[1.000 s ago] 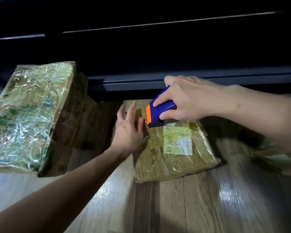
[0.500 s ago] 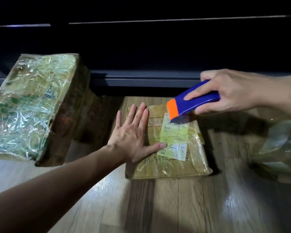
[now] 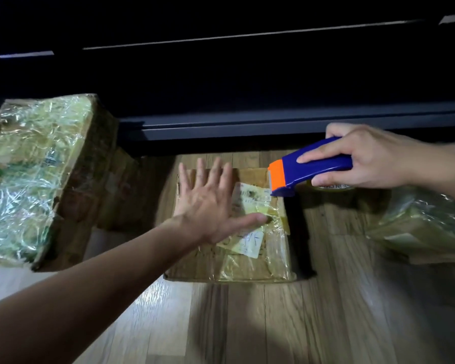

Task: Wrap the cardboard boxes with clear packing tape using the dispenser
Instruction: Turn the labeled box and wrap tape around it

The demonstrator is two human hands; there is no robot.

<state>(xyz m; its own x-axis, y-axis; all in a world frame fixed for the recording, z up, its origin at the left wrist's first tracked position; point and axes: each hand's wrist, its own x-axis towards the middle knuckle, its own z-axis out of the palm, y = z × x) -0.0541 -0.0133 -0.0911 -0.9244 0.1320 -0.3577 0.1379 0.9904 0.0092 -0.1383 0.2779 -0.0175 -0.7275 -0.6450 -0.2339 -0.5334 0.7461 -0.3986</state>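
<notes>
A flat cardboard box (image 3: 250,264) with a yellow label and shiny clear tape lies on the wooden floor in the middle. My left hand (image 3: 208,206) lies flat on its top, fingers straight and spread, thumb stretched over the label. My right hand (image 3: 368,156) grips the blue tape dispenser (image 3: 313,166), whose orange cutter end points left above the box's far right corner. A roll of tape shows under the dispenser, mostly hidden.
A large box (image 3: 34,174) wrapped in wrinkled clear film stands at the left. Another wrapped parcel (image 3: 426,229) lies at the right edge. Dark furniture (image 3: 247,74) runs along the back. Bare wooden floor (image 3: 273,324) stretches in front.
My left hand went from the box's far left edge to lying flat on its top. My right hand carried the dispenser right, off the box top, to above its far right corner.
</notes>
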